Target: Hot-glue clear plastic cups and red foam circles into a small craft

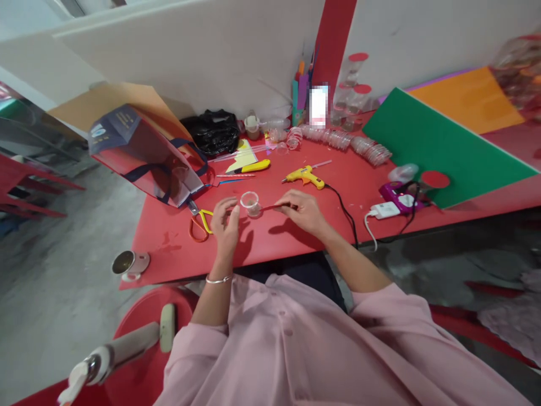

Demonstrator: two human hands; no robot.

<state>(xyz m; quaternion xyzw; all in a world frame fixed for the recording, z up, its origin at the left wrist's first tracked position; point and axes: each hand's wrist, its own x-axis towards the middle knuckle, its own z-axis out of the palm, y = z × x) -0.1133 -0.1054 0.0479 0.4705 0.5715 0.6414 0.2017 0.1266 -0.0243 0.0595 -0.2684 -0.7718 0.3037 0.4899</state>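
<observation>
A small clear plastic cup (pixel 250 203) stands on the red table (pixel 296 237) between my hands. My left hand (pixel 225 221) rests just left of the cup with its fingers curled, fingertips close to the cup. My right hand (pixel 302 210) pinches a thin red stick (pixel 273 207) whose far end reaches the cup. Yellow-handled scissors (pixel 200 221) lie just left of my left hand.
A yellow glue gun (pixel 305 177) with a black cord lies behind my hands. A yellow utility knife (pixel 253 167), a paper bag (pixel 143 155), rows of clear cups (pixel 338 138), green foam sheet (pixel 439 149), a white charger (pixel 384 211) and a metal mug (pixel 127 263) surround the work spot.
</observation>
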